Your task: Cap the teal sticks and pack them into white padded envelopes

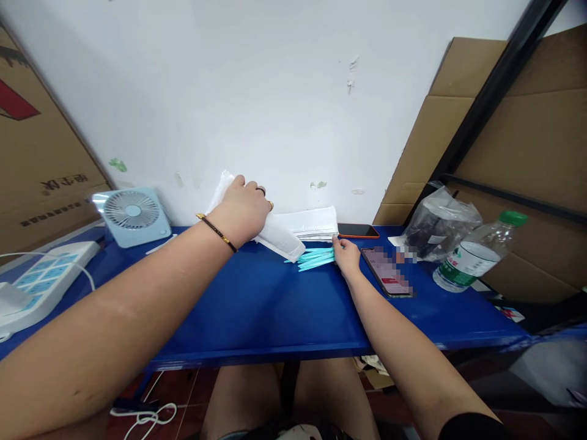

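Note:
My left hand (250,208) is closed around a long white paper sleeve (283,239), which slants down to the right over the blue table. Behind it lies a stack of flat white packets (316,222) against the wall. Several thin turquoise sticks (316,259) are spread on the table between the sleeve and my right hand (346,255). The right fingers are pinched together at the right ends of the sticks, beside the corner of the packet stack. Exactly what lies between those fingertips is hidden.
On the left stand a light-blue fan (134,215) and a white power strip (50,281). To the right are a phone with a lit screen (387,272), an orange-edged phone (358,231), a plastic bag (435,223) and a green-capped bottle (479,253). The blue table (257,311) meets the wall.

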`<state>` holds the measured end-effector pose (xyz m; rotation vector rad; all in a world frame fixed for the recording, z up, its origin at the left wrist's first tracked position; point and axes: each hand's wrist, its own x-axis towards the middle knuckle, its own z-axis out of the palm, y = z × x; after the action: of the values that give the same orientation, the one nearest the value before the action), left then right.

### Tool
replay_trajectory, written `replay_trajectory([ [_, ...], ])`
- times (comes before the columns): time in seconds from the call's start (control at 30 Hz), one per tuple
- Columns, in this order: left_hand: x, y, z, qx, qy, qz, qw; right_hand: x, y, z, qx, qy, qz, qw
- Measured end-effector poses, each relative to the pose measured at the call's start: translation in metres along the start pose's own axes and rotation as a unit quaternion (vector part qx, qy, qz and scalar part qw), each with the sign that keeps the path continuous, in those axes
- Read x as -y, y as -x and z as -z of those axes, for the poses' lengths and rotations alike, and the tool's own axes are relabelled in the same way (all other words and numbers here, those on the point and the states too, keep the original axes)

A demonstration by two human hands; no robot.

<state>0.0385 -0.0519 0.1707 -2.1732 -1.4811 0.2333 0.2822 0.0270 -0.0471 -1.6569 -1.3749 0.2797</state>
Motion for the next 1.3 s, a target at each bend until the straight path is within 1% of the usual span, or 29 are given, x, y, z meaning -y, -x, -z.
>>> replay_trajectory([
  [0.07,0.008,0.001,0.001,-0.001,0.005,0.002,1.000,0.002,0.002,-0.004,0.007,0.051,0.037,0.998],
  [0.17,0.027,0.001,-0.002,0.009,0.017,0.017,1.000,0.007,0.007,-0.011,0.030,0.069,0.065,0.995],
  [0.3,0.052,0.002,-0.015,0.068,0.014,0.048,0.996,0.011,0.011,-0.014,0.053,0.094,0.086,0.990],
  [0.37,0.056,0.005,-0.022,0.098,0.023,0.051,0.994,0.011,0.013,-0.014,0.061,0.099,0.090,0.989],
  [0.43,0.055,0.008,-0.025,0.120,0.043,0.037,0.991,0.013,0.014,-0.014,0.071,0.106,0.089,0.988],
  [0.53,0.058,0.011,-0.033,0.127,0.062,0.027,0.990,0.016,0.016,-0.014,0.090,0.115,0.082,0.986],
  [0.6,0.067,0.011,-0.048,0.120,0.071,0.044,0.989,0.018,0.016,-0.010,0.097,0.110,0.077,0.986],
  [0.67,0.082,0.014,-0.074,0.135,0.097,0.069,0.984,0.019,0.013,-0.001,0.113,0.087,0.081,0.986],
  [0.7,0.090,0.017,-0.091,0.147,0.111,0.085,0.979,0.019,0.010,0.007,0.134,0.068,0.091,0.984],
  [0.73,0.096,0.021,-0.108,0.165,0.125,0.102,0.973,0.018,0.007,0.015,0.168,0.049,0.108,0.979],
  [0.77,0.100,0.026,-0.124,0.187,0.137,0.115,0.966,0.017,0.004,0.025,0.216,0.033,0.130,0.967],
  [0.8,0.102,0.031,-0.138,0.202,0.145,0.137,0.959,0.015,0.000,0.035,0.273,0.024,0.155,0.949],
  [0.83,0.100,0.036,-0.149,0.223,0.155,0.140,0.952,0.013,-0.004,0.044,0.331,0.031,0.175,0.927],
  [0.87,0.095,0.039,-0.157,0.232,0.159,0.150,0.948,0.010,-0.008,0.052,0.380,0.047,0.189,0.904],
  [0.9,0.087,0.040,-0.160,0.227,0.162,0.155,0.948,0.009,-0.011,0.057,0.415,0.067,0.196,0.886],
  [0.93,0.075,0.039,-0.161,0.215,0.168,0.158,0.949,0.008,-0.014,0.060,0.436,0.084,0.201,0.873],
  [0.97,0.060,0.036,-0.159,0.199,0.190,0.143,0.951,0.007,-0.016,0.061,0.446,0.096,0.204,0.866],
  [1.0,0.042,0.030,-0.155,0.171,0.227,0.115,0.952,0.008,-0.018,0.060,0.450,0.100,0.210,0.862],
  [1.03,0.022,0.022,-0.152,0.141,0.281,0.065,0.947,0.010,-0.019,0.058,0.452,0.098,0.220,0.859],
  [1.07,0.001,0.014,-0.150,0.101,0.341,0.010,0.935,0.011,-0.019,0.054,0.455,0.092,0.231,0.855],
  [1.1,-0.020,0.004,-0.149,0.068,0.387,-0.030,0.919,0.014,-0.018,0.051,0.459,0.084,0.242,0.851],
  [1.13,-0.040,-0.005,-0.150,0.052,0.415,-0.053,0.907,0.016,-0.016,0.048,0.462,0.075,0.253,0.847],
  [1.2,-0.071,-0.020,-0.156,0.029,0.434,-0.040,0.900,0.020,-0.010,0.044,0.464,0.059,0.270,0.841],
  [1.23,-0.081,-0.025,-0.160,0.021,0.435,-0.026,0.900,0.021,-0.006,0.043,0.465,0.052,0.276,0.840],
  [1.3,-0.090,-0.030,-0.167,0.002,0.440,-0.029,0.898,0.023,0.001,0.044,0.467,0.038,0.284,0.837],
])
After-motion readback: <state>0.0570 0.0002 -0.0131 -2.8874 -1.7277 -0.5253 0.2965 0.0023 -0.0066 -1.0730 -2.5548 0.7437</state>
